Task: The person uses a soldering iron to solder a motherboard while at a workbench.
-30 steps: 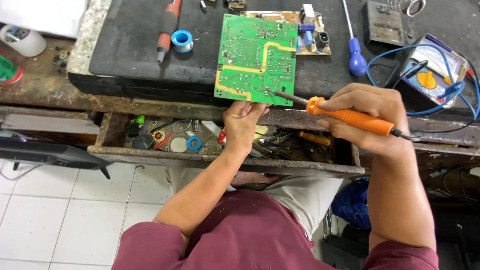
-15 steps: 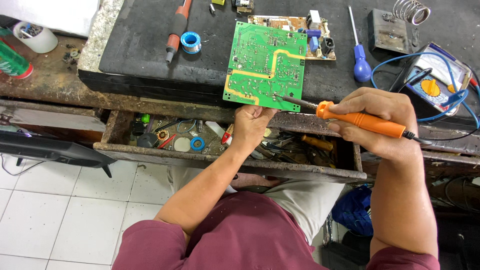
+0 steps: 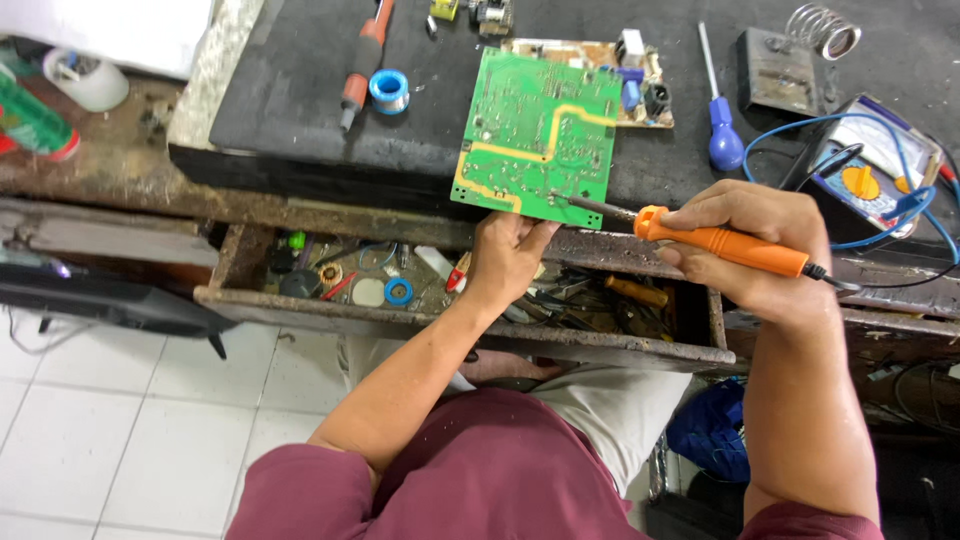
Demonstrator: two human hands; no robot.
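Note:
My left hand [image 3: 508,255] grips the near edge of a green circuit board [image 3: 537,135], which rests tilted on the black bench mat [image 3: 300,110]. An orange-handled soldering iron [image 3: 720,240] is held in my right hand [image 3: 752,250]. Its metal tip touches the board's lower right corner. A second, brown circuit board [image 3: 645,85] lies just behind the green one.
An open wooden drawer [image 3: 300,305] full of small parts and tools sits below the bench. On the mat lie a solder spool [image 3: 388,90], an orange-handled tool [image 3: 358,70], a blue screwdriver [image 3: 722,135], a coil iron stand [image 3: 800,55] and a multimeter [image 3: 870,180] with blue leads.
The view has shifted slightly; the green board and both hands now sit a little lower and to the right in the picture. The iron tip stays at the board's lower right corner.

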